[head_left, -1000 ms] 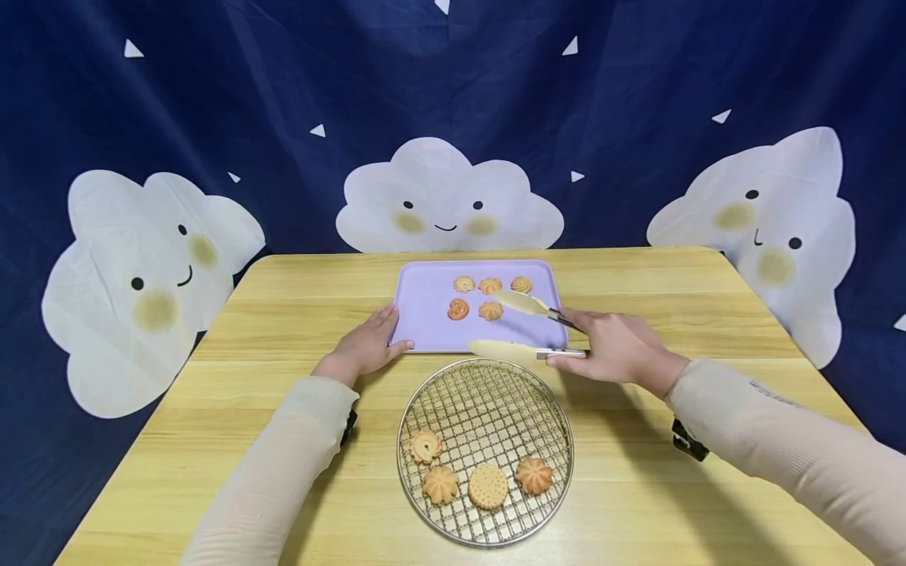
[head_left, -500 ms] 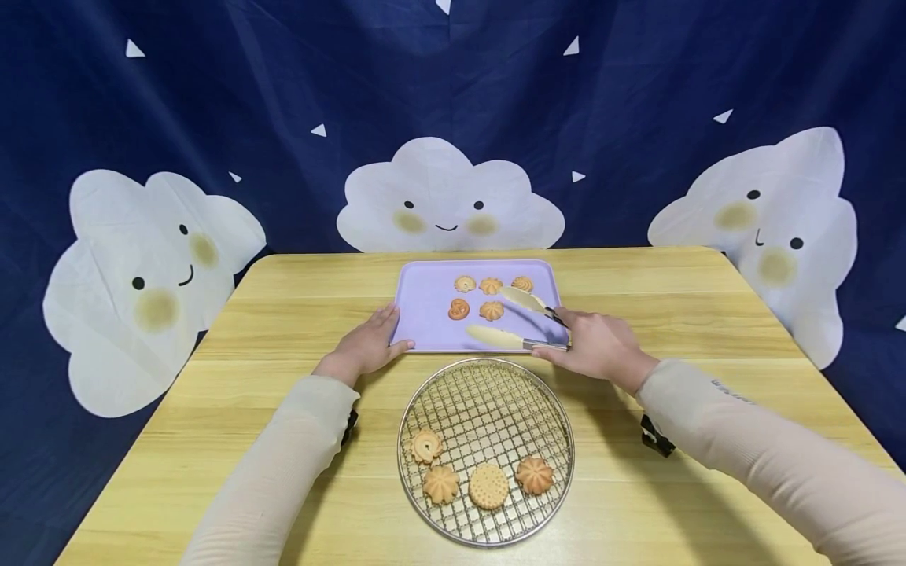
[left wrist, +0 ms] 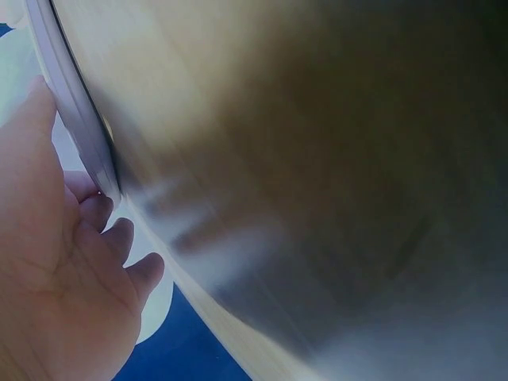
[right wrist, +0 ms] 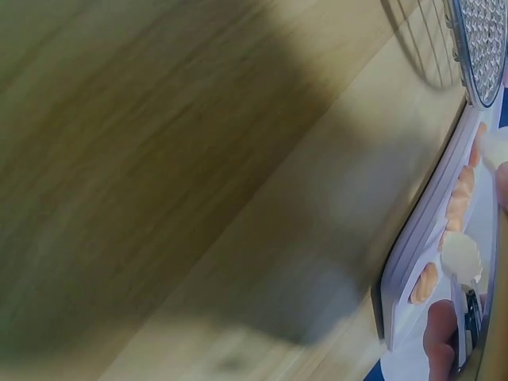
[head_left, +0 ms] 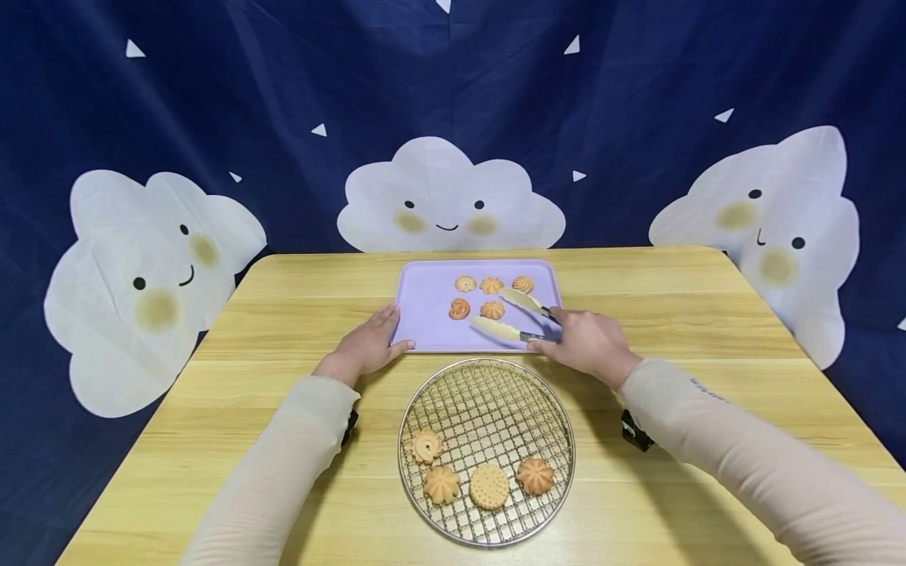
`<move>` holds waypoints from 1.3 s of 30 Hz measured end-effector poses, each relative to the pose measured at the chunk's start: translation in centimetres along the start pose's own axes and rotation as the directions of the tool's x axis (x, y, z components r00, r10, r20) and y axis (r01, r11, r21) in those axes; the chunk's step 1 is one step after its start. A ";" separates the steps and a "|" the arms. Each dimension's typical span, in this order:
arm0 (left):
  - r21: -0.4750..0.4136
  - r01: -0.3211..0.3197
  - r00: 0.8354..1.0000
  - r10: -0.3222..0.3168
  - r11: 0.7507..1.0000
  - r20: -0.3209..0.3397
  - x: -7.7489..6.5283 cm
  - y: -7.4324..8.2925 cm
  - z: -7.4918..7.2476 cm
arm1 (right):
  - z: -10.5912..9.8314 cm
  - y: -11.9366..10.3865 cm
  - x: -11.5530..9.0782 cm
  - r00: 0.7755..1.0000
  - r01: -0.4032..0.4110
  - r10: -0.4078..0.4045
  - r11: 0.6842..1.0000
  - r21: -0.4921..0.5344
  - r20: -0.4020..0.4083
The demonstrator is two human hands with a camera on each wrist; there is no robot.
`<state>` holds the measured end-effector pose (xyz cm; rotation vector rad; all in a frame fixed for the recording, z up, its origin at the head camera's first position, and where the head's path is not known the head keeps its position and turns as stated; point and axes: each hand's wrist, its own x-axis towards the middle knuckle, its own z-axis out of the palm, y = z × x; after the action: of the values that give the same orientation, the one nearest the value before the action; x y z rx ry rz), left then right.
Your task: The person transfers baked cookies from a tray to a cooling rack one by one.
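My right hand (head_left: 586, 341) grips cream-tipped tongs (head_left: 497, 327) over the right part of the lilac tray (head_left: 425, 314). The tongs' arms are spread, with nothing between the tips. Just left of their opening lies a star-shaped cookie (head_left: 491, 310); the upper tip is close to a swirl cookie (head_left: 522, 284). Also on the tray are a pretzel-shaped cookie (head_left: 459, 309), a ring cookie (head_left: 465, 284) and another star-shaped cookie (head_left: 491, 285). My left hand (head_left: 364, 343) rests against the tray's left edge, fingers fairly straight and thumb at the front corner.
In front of the tray stands a round wire rack (head_left: 488, 401). It bears a ring cookie (head_left: 427, 446), a fluted cookie (head_left: 441, 484), a round dotted cookie (head_left: 489, 486) and a browner fluted cookie (head_left: 535, 476). A blue cloud-print curtain (head_left: 609, 94) hangs behind the wooden table (head_left: 658, 495).
My right hand has moved left with the tongs, bringing them farther over the tray. The gap between their tips has narrowed. The left hand and the cookies have stayed put.
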<state>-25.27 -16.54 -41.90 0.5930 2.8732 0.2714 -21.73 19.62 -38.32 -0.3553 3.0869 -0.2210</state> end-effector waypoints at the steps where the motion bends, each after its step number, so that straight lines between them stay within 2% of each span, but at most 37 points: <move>1: 0.000 0.000 1.000 0.000 1.000 -0.001 0.0 0.0 0.0 | 0.0 0.0 0.1 1.000 -0.005 0.005 1.000 -0.003 0.000; 15: 0.007 -0.006 1.000 0.006 1.000 -0.005 -0.2 0.1 -0.2 | 0.5 -0.4 0.7 0.999 0.002 -0.002 1.000 -0.022 -0.040; 39: -0.002 -0.002 1.000 0.002 1.000 -0.012 -0.2 0.1 -0.2 | 0.8 -0.7 0.7 0.998 0.025 -0.028 0.998 -0.051 -0.062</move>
<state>-25.09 -16.54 -41.70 0.5955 2.8839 0.2799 -22.25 18.71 -39.02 -0.3993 3.1556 -0.1586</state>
